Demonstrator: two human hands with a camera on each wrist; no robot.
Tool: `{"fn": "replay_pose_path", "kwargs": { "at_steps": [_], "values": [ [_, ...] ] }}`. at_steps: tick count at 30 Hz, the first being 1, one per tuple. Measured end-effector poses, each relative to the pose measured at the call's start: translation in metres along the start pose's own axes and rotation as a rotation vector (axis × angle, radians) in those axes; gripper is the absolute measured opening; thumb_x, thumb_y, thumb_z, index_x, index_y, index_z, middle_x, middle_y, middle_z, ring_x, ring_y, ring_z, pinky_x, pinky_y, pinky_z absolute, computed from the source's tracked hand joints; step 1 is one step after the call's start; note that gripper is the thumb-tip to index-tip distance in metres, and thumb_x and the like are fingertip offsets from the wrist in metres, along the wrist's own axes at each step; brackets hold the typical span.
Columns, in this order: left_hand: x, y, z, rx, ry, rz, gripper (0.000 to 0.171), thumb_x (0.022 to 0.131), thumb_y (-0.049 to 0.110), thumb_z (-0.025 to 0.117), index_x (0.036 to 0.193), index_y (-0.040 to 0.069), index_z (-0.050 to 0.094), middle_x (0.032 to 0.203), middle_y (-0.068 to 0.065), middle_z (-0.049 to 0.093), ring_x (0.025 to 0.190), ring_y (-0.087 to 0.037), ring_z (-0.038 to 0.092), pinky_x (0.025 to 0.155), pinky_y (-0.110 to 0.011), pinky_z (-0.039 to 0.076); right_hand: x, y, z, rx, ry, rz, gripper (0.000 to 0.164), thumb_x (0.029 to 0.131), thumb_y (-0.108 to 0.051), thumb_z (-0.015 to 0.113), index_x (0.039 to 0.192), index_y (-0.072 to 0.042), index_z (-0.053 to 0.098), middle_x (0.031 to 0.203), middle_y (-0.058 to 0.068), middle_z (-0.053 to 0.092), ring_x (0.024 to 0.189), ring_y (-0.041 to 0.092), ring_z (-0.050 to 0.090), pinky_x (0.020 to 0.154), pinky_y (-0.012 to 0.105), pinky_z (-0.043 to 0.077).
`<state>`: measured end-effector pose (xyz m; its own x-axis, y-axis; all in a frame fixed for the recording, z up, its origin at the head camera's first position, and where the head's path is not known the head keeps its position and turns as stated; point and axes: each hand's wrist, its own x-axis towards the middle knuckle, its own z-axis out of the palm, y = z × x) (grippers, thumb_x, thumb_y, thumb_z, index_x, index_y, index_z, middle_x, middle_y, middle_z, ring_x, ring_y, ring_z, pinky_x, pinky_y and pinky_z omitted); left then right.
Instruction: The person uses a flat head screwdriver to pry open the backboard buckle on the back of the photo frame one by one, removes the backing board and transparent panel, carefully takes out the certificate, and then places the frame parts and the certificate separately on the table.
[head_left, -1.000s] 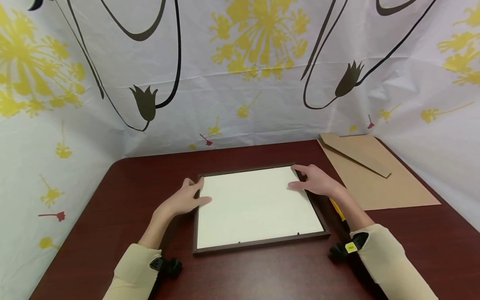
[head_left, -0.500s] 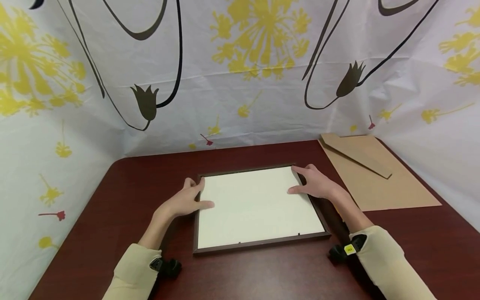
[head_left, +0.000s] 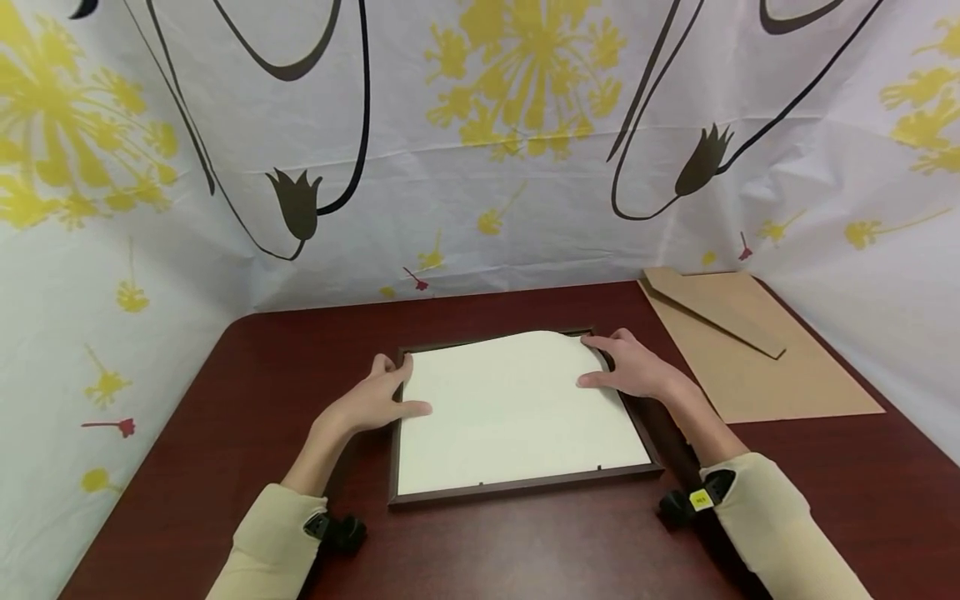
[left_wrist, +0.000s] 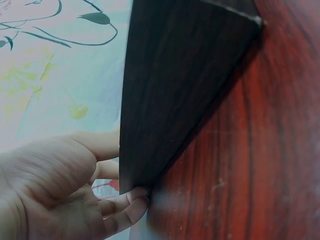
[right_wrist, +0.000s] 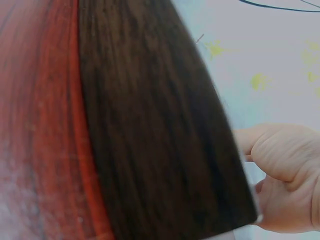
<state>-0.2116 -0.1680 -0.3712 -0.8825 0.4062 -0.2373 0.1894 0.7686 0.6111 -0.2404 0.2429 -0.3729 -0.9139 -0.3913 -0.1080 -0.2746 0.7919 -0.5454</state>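
Note:
A dark-brown picture frame (head_left: 525,489) lies on the table, with a white sheet (head_left: 510,417) inside it. The sheet's far edge bows upward near the far right corner, where a dark gap shows. My left hand (head_left: 378,396) holds the frame's left side, thumb on the sheet and index finger at the far left corner. In the left wrist view, curled fingers (left_wrist: 125,205) touch the foot of the frame's outer side (left_wrist: 175,85). My right hand (head_left: 626,362) grips the right side, index fingertip at the sheet's far right corner, thumb on the sheet. Its other fingers are mostly hidden.
A brown board (head_left: 810,379) lies on the table at the back right, with a long tapered brown piece (head_left: 712,317) on it. The dark red table (head_left: 300,350) meets a white patterned cloth (head_left: 465,225) behind and on both sides. Two small metal tabs stand at the frame's near edge.
The white sheet lay flat in the frame before; now its far edge bulges upward beside the right hand. Both hands stay almost in place, and the frame has hardly moved.

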Motion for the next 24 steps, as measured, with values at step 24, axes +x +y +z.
{"fn": "replay_pose_path", "kwargs": {
  "at_steps": [24],
  "values": [
    [-0.002, 0.005, 0.002, -0.034, -0.02, -0.015, 0.095, 0.097, 0.039, 0.068, 0.159, -0.004, 0.01, 0.151, -0.031, 0.016, 0.12, -0.033, 0.046, 0.093, -0.045, 0.042, -0.001, 0.001, -0.015, 0.238, 0.256, -0.032, 0.064, 0.098, -0.032, 0.069, 0.145, 0.005, 0.046, 0.097, 0.011, 0.064, 0.08, 0.027, 0.057, 0.071, 0.034, 0.047]
  ]
}}
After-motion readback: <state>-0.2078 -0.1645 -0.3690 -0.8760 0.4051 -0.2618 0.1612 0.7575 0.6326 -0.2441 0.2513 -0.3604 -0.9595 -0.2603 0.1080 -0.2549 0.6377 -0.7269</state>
